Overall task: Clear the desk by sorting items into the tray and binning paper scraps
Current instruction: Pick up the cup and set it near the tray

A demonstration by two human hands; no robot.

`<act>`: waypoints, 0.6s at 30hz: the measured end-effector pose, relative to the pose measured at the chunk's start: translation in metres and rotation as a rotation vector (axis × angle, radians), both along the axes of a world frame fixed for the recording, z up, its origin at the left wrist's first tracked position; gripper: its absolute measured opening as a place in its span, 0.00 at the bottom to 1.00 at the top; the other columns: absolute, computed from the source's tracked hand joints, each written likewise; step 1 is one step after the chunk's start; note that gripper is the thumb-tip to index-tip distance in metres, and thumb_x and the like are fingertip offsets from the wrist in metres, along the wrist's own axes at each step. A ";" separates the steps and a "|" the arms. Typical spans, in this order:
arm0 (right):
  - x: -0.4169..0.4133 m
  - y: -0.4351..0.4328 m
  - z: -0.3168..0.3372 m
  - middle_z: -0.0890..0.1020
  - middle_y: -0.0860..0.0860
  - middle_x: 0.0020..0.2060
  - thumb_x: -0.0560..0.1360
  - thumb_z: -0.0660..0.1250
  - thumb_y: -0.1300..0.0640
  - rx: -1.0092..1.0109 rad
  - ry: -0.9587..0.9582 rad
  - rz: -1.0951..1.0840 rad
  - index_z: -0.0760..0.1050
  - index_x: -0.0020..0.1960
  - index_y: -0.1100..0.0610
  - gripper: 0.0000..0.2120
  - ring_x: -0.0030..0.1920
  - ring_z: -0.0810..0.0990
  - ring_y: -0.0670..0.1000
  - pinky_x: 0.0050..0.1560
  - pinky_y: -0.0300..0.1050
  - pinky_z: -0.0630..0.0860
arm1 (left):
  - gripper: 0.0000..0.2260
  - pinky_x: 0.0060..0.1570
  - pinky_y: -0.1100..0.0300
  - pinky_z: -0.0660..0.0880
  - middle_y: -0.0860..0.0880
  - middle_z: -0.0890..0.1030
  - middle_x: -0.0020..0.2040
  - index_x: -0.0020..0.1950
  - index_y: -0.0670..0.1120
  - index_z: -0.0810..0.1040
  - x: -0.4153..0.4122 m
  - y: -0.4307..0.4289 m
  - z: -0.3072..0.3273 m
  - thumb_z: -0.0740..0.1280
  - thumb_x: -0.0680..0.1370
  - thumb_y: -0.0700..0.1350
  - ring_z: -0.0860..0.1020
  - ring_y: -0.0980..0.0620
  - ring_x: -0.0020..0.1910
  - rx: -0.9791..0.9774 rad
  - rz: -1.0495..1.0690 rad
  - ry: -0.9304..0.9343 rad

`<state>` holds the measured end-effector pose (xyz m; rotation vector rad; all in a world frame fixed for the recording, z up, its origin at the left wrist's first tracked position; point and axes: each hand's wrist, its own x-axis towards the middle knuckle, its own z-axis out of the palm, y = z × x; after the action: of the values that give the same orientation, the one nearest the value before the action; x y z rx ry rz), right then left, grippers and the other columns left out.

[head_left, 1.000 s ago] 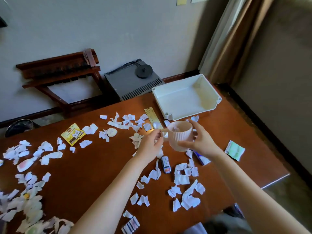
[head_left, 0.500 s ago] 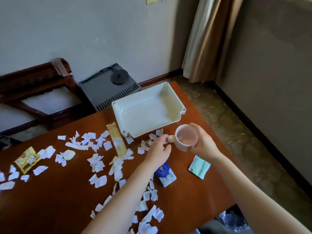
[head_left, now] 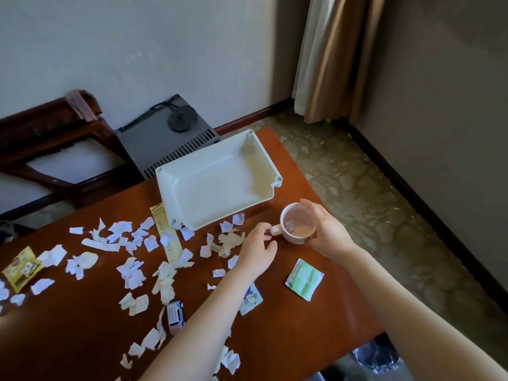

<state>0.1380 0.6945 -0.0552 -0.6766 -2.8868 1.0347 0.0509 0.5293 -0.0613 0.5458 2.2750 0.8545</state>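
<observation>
Left and centre of frame: torn white paper scraps (head_left: pixel 132 276) strewn over the brown wooden table (head_left: pixel 82 339), none binned. Upper centre: white rectangular plastic tray (head_left: pixel 203 151), nothing in it. Just below its lower right corner: pink ribbed ceramic mug (head_left: pixel 298 224), steadied two-handed, probably for a level carry to the tray. Handle pinched by left hand (head_left: pixel 257 254); right side wrapped by curled right hand (head_left: pixel 328 232). Lies between the hands, touching both.

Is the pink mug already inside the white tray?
No, the mug is outside the tray, held by the left hand at its handle and the right hand round its body.
</observation>
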 end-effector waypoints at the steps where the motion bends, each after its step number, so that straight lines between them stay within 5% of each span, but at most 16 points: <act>1: 0.000 0.001 0.001 0.67 0.51 0.70 0.66 0.76 0.55 -0.010 -0.004 0.012 0.56 0.75 0.53 0.43 0.65 0.72 0.53 0.58 0.46 0.72 | 0.18 0.60 0.61 0.72 0.50 0.74 0.64 0.68 0.48 0.67 -0.001 0.001 0.000 0.62 0.79 0.41 0.74 0.55 0.61 -0.007 -0.006 0.012; 4: 0.001 0.001 0.002 0.67 0.51 0.71 0.65 0.77 0.52 -0.100 -0.021 -0.024 0.55 0.75 0.53 0.46 0.67 0.70 0.52 0.60 0.45 0.71 | 0.18 0.57 0.62 0.72 0.50 0.74 0.63 0.69 0.47 0.68 -0.003 0.005 0.001 0.62 0.79 0.44 0.74 0.54 0.61 -0.020 -0.024 0.049; 9: 0.003 0.000 0.008 0.75 0.44 0.55 0.60 0.80 0.48 -0.240 0.052 -0.086 0.66 0.67 0.54 0.40 0.55 0.75 0.46 0.50 0.37 0.69 | 0.11 0.48 0.64 0.72 0.48 0.79 0.55 0.61 0.45 0.72 -0.003 0.009 0.003 0.59 0.81 0.46 0.77 0.51 0.56 0.003 -0.003 0.060; 14: 0.004 0.005 0.017 0.76 0.45 0.56 0.61 0.80 0.57 -0.463 0.109 -0.196 0.69 0.65 0.51 0.35 0.58 0.74 0.47 0.60 0.47 0.74 | 0.17 0.57 0.63 0.73 0.50 0.77 0.60 0.70 0.47 0.67 -0.002 0.008 0.009 0.58 0.81 0.43 0.78 0.52 0.58 0.121 0.069 -0.066; 18: -0.016 0.005 0.032 0.75 0.47 0.53 0.62 0.77 0.45 -0.325 0.068 -0.177 0.72 0.63 0.49 0.32 0.56 0.73 0.48 0.57 0.45 0.72 | 0.14 0.48 0.64 0.79 0.48 0.81 0.53 0.67 0.46 0.71 0.012 0.010 0.008 0.57 0.81 0.42 0.82 0.56 0.46 0.219 0.160 -0.279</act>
<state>0.1222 0.6991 -0.0236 -0.8695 -2.5682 1.4822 0.0627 0.5396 -0.0531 0.3167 2.0018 1.1905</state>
